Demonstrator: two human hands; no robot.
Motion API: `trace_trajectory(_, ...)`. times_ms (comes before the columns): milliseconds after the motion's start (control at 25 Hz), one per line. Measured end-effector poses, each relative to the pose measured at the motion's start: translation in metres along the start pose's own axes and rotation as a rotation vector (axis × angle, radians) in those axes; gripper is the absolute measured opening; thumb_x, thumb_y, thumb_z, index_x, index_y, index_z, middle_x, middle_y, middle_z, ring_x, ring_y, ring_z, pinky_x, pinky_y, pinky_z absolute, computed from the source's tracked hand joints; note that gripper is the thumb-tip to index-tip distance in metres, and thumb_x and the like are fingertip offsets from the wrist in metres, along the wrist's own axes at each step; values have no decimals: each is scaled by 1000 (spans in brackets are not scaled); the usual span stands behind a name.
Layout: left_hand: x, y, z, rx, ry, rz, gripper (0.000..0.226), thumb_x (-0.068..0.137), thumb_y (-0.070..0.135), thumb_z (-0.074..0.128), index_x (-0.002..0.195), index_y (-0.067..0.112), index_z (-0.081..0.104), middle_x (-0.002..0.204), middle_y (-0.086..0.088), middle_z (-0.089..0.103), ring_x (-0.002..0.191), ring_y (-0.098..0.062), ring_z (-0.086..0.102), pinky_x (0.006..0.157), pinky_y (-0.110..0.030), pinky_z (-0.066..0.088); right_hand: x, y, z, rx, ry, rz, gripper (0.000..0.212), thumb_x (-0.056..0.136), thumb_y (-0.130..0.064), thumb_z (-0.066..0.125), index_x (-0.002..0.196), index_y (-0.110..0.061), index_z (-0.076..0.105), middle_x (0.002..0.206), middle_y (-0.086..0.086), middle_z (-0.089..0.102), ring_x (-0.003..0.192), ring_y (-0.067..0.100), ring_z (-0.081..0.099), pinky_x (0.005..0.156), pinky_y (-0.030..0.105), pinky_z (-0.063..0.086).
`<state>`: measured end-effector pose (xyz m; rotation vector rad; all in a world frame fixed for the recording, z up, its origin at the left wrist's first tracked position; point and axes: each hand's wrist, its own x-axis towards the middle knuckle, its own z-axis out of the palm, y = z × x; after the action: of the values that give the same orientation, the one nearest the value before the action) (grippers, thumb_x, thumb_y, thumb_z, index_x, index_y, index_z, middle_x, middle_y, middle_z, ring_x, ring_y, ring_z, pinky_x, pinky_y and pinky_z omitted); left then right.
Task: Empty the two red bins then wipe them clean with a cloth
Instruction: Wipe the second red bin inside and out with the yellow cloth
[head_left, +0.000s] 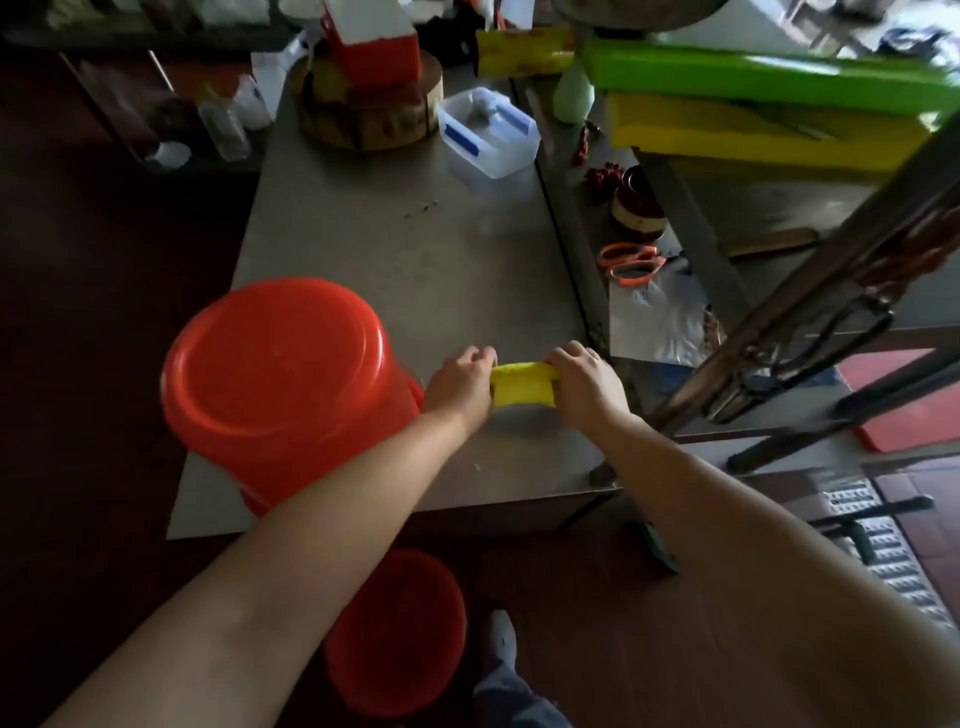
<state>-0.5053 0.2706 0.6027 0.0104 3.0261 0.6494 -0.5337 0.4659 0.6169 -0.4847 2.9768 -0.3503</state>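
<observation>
The head view looks down on a grey metal desk (415, 260). A large round red plastic bin (280, 384) stands upside down on the desk's near left corner, its base facing up, so it looks emptied. A second round red plastic bin (397, 631) sits on the dark floor below the desk's near edge, partly hidden by the left forearm. I cannot tell which way up it is or whether anything is in it.

Just right of the upturned bin, both hands hold a small yellow cloth (522, 384) low over the desk. The left hand (460, 387) grips its left end with curled fingers, and the right hand (584, 387) grips its right end the same way. The cloth is bunched and stretched between them, as if being folded or wrung. It touches neither bin.

Farther back on the desk stand a clear plastic tub with blue tape (488, 132) and a round wooden chopping block (369, 111). Orange-handled scissors (631, 262) lie on a lower shelf to the right.

By my reading, the emptying is done for the bin on the desk at least. With the cloth only now in hand, the wiping of both bins appears to be what is left
</observation>
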Motion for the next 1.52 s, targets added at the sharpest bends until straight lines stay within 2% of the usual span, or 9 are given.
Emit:
trace_trajectory(160, -15, -13, 57, 189, -227, 42, 38, 89, 9, 56, 125, 19, 53, 124, -10, 55, 114, -35, 55, 94, -43, 48, -19, 16, 51, -171, -168, 1, 37, 90, -14, 56, 126, -23, 59, 123, 8, 54, 114, 33, 56, 88, 41, 49)
trace_trajectory(240, -41, -20, 86, 208, -431, 35, 43, 90, 22, 61, 132, 21, 51, 129, -9, 52, 123, -35, 49, 107, -45, 38, -45, 24, 84, -294, -378, 10, 43, 94, -16, 54, 135, -30, 55, 133, 4, 51, 125, 27, 52, 100, 42, 44)
trace_trajectory(320, -58, -26, 100, 241, -482, 25, 46, 91, 27, 58, 136, 23, 49, 131, -7, 51, 129, -32, 43, 116, -50, 23, -63, 31, 102, -270, -469, 34, 46, 95, -15, 55, 137, -33, 54, 136, 1, 51, 129, 24, 51, 103, 41, 42)
trace_trajectory(560, -32, -19, 50, 417, -296, 94, 39, 91, 32, 54, 129, 26, 54, 131, -7, 55, 129, -30, 43, 115, -51, 24, -27, 6, 73, -259, -463, 24, 51, 97, -15, 50, 144, -34, 47, 142, 2, 49, 131, 24, 50, 104, 39, 42)
trace_trajectory(800, -3, -15, -49, 516, -17, 85, 39, 98, 34, 48, 135, 23, 50, 136, -7, 49, 139, -29, 31, 121, -53, 10, 36, -52, 2, -107, -304, -57, 50, 94, -22, 54, 142, -34, 52, 144, 2, 52, 134, 28, 49, 109, 39, 39)
trace_trajectory(1040, -11, -61, -142, 554, 174, -64, 37, 98, 41, 47, 130, 23, 52, 135, -5, 53, 137, -28, 34, 119, -50, 17, 86, -131, -40, 37, -220, -141, 41, 100, -37, 49, 140, -32, 55, 145, 2, 54, 134, 26, 51, 108, 38, 42)
trace_trajectory(1200, -32, -126, -176, 565, 163, -198, 52, 97, 52, 43, 140, 24, 45, 142, -10, 48, 138, -31, 33, 117, -51, 21, 106, -182, -40, 126, -235, -172, 56, 100, -59, 44, 144, -25, 51, 148, 7, 53, 136, 29, 50, 108, 44, 45)
trace_trajectory(1400, -53, -199, -191, 447, -49, -342, 94, 79, 85, 41, 154, 35, 14, 162, -10, 15, 149, -38, 6, 114, -64, 15, 105, -238, -26, 133, -372, -32, 96, 88, -73, 54, 162, -30, 10, 155, 21, 41, 132, 39, 52, 105, 45, 48)
trace_trajectory(1520, -59, -227, -195, 276, -131, -465, 121, 62, 98, 43, 156, 34, 0, 164, -11, 6, 148, -43, 9, 110, -64, 26, 90, -258, -10, 268, -476, 151, 117, 83, -63, 72, 161, -30, -10, 152, 20, 41, 127, 40, 55, 92, 50, 54)
